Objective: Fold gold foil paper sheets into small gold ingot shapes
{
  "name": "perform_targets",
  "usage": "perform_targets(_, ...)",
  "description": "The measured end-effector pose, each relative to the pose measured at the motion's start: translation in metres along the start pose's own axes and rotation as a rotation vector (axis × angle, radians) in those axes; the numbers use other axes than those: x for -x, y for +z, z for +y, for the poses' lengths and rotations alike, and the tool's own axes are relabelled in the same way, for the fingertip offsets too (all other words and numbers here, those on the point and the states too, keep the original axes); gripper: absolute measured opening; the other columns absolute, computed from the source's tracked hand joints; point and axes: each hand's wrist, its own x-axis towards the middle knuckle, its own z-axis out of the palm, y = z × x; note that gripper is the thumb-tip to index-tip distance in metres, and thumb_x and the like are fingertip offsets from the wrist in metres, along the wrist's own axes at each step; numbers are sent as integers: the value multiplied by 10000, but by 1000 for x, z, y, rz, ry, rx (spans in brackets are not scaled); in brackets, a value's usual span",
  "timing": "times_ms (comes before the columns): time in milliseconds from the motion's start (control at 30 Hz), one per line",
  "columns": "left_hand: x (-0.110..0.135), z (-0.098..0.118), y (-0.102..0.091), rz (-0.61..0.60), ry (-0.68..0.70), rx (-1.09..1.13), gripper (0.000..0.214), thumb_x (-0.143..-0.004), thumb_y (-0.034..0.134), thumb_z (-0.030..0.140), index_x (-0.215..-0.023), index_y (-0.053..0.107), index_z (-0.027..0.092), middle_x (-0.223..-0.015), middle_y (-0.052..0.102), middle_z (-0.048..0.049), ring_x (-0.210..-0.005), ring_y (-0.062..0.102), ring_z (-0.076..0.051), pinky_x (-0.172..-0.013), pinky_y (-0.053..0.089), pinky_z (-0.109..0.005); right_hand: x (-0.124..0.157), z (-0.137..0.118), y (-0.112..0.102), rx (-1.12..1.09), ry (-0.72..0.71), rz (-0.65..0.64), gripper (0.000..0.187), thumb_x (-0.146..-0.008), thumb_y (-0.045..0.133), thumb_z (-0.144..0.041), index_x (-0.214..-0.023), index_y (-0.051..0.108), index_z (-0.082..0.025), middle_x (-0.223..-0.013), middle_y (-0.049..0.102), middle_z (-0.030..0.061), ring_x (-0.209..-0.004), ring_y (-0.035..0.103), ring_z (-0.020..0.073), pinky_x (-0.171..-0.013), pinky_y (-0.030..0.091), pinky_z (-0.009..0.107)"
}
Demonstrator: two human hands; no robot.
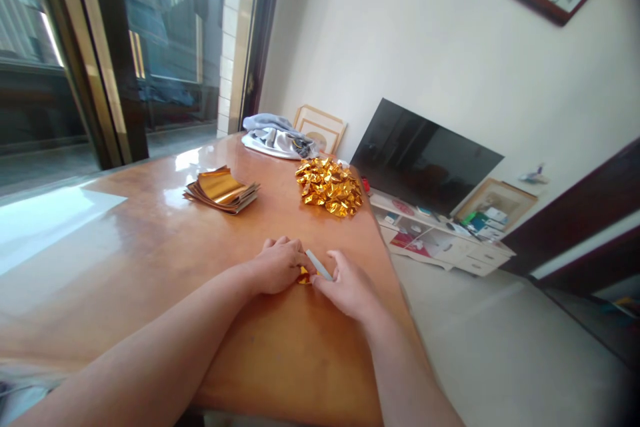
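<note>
My left hand [277, 265] presses down on a small piece of gold foil [303, 277] lying on the glossy wooden table [150, 267], and most of the foil is hidden under my fingers. My right hand [347, 287] is beside it, its fingers on a slim white stick [319, 265] whose tip meets the foil. Farther up the table lie a stack of gold foil sheets [221, 190] and a heap of crumpled gold foil pieces [329, 187]. Neither hand touches these.
A bundle of grey and white cloth [277, 138] and a picture frame [320, 129] stand beyond the table's far end. To the right are a dark flat-screen TV [423, 157] and a white cabinet [440, 240]. A glass door [165, 40] is on the left.
</note>
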Motion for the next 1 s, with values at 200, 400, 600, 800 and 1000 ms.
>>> perform_targets(200,1,4,-5,-28,-21,-16,399,-887,473,202,-1002,765,448,-1062,661,-33,-1072,532,-269,-941,334,-449,4,-2,10,-115,-234,56,30,-865,596,-222,-879,621,-214,-904,649,24,-761,605,147,-674,428,242)
perform_targets(400,-2,-10,-10,44,-181,21,283,-869,496,279,-1028,728,302,-1095,691,-38,-1035,589,-245,-877,402,-372,-1,3,19,-149,-261,37,61,-866,605,-197,-883,662,-213,-920,634,31,-798,600,154,-701,439,240)
perform_targets(600,-1,-21,-15,103,-365,-121,472,-922,394,602,-899,723,264,-1053,696,-88,-995,608,-306,-751,399,-387,0,2,18,-139,-232,44,44,-863,644,-254,-882,676,-230,-894,626,21,-746,595,147,-668,428,236)
perform_targets(800,2,-18,-13,78,-321,-111,448,-891,463,617,-875,732,259,-1020,699,-86,-963,615,-286,-737,378,-357,2,-3,12,-119,-245,31,78,-883,635,-295,-902,693,-246,-907,636,22,-763,599,148,-685,423,237)
perform_targets(1000,1,-12,-14,55,-325,14,430,-887,484,617,-801,690,249,-872,715,-29,-824,621,-230,-671,335,-315,2,-2,12,-125,-234,35,78,-878,630,-295,-898,682,-241,-908,635,20,-773,605,149,-685,416,239)
